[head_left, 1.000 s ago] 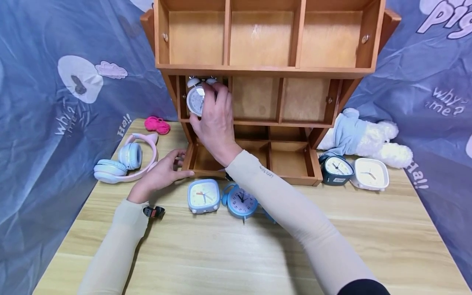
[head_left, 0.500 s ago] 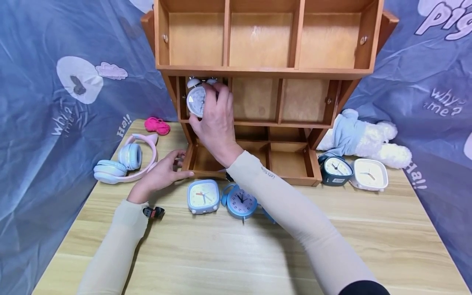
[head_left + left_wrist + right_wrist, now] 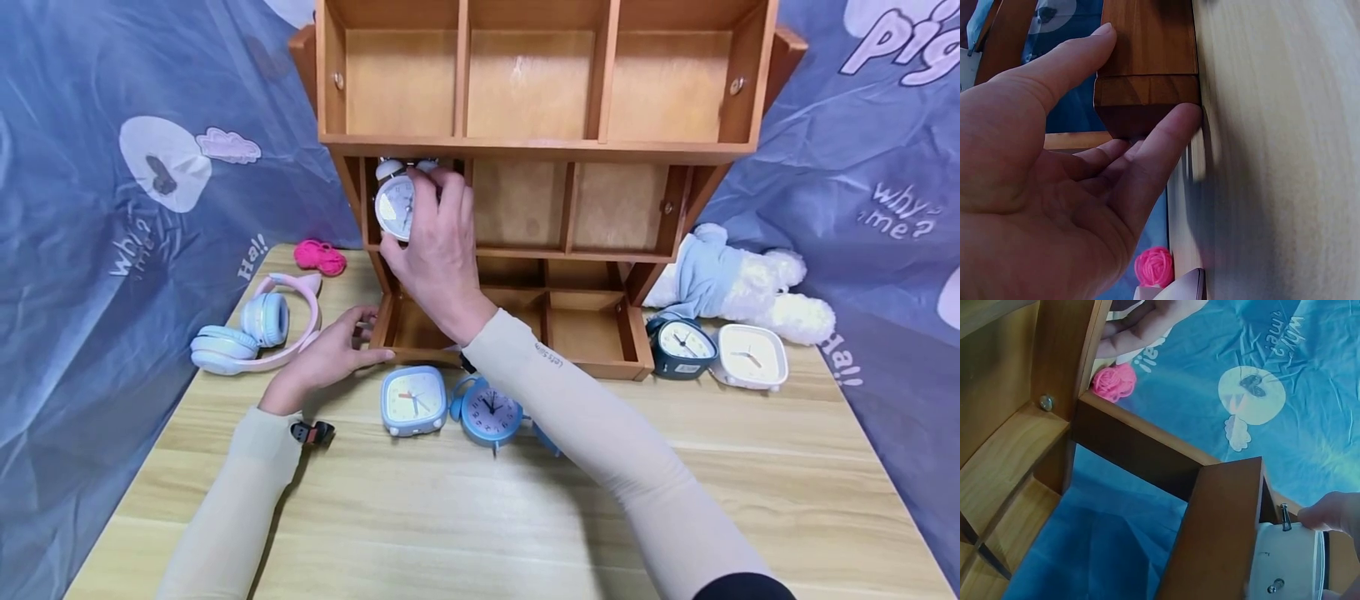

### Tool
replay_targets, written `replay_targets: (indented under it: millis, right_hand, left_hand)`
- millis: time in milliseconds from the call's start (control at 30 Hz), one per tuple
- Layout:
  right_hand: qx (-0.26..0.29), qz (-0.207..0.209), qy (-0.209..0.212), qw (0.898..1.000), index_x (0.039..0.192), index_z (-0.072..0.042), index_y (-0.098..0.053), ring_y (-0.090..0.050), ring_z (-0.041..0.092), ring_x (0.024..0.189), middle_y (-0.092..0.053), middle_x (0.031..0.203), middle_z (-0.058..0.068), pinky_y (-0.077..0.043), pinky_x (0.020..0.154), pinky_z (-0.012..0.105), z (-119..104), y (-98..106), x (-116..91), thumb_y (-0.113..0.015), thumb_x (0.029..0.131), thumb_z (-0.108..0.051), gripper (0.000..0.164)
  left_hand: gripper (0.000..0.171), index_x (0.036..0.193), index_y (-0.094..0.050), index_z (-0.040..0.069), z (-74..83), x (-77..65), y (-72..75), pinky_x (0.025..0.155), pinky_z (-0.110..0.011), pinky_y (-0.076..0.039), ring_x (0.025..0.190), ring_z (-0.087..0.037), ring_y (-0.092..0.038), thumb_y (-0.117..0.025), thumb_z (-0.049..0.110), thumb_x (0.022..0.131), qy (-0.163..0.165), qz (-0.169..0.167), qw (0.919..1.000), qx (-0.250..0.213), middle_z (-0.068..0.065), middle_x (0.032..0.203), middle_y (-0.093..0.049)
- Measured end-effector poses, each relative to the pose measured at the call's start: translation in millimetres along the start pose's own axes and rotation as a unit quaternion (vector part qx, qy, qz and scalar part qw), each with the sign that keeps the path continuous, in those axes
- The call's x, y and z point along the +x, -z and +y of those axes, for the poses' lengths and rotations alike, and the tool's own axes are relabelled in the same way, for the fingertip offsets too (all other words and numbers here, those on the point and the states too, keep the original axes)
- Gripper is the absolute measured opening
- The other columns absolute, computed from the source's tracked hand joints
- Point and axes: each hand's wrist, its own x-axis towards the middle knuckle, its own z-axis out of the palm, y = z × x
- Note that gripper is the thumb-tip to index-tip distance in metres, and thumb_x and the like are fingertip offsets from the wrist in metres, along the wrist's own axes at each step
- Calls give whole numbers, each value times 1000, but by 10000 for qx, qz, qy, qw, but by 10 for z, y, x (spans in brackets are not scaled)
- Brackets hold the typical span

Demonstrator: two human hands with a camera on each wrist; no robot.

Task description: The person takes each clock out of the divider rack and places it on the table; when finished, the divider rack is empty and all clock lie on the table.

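Observation:
My right hand [image 3: 438,250] grips a white twin-bell alarm clock [image 3: 392,204], thumb at its lower edge, at the left compartment of the middle tier of a wooden tiered shelf [image 3: 536,150]. The right wrist view shows the back of the white clock [image 3: 1285,559] and my thumb against its side. With my left hand [image 3: 326,354] I hold the left corner of the bottom tier; in the left wrist view the thumb lies on one side of the wooden corner [image 3: 1147,90] and fingers on the other. My right forearm partly hides a blue twin-bell clock [image 3: 491,412].
A blue square clock [image 3: 414,400] stands before the shelf. At the right are a dark green clock [image 3: 684,347], a white square clock [image 3: 752,357] and a white plush toy [image 3: 750,279]. Headphones [image 3: 258,329] and pink yarn [image 3: 320,256] lie at the left.
The white twin-bell clock has shifted slightly to the left in my right hand. My left hand keeps its place on the shelf corner.

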Motion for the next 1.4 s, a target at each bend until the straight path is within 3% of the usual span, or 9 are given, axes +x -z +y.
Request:
replay_targets:
  millis: [267,700,1400]
  right_hand:
    - [137,6,113,9998,142,2,-63,-55,38,126,-57,139,23,-50,114,43,-15,56,4,-93,85,-22,68]
    - [263,-102,148,9995,143,4,-62,-51,39,124,-54,138,25,-51,109,43,-16,220,-53,-86,89,-22,64]
    - [549,-259,269,9978,146,5,-60,-50,40,126,-52,139,26,-51,108,45,30,371,-265,-89,89,-22,70]
  left_hand:
    - [81,166,-39,-1,8,-9,3,116,-62,-54,142,-48,-63,-82,30,105,9,-11,10000,-15,-30,152,-63]
    - [84,167,-37,0,14,-39,-12,113,-60,-56,143,-47,-63,-82,35,105,65,-20,9999,106,-29,152,-64]
    - [83,167,-37,-1,7,-29,-15,115,-60,-55,141,-46,-64,-82,34,105,39,-12,10000,89,-29,151,-64]
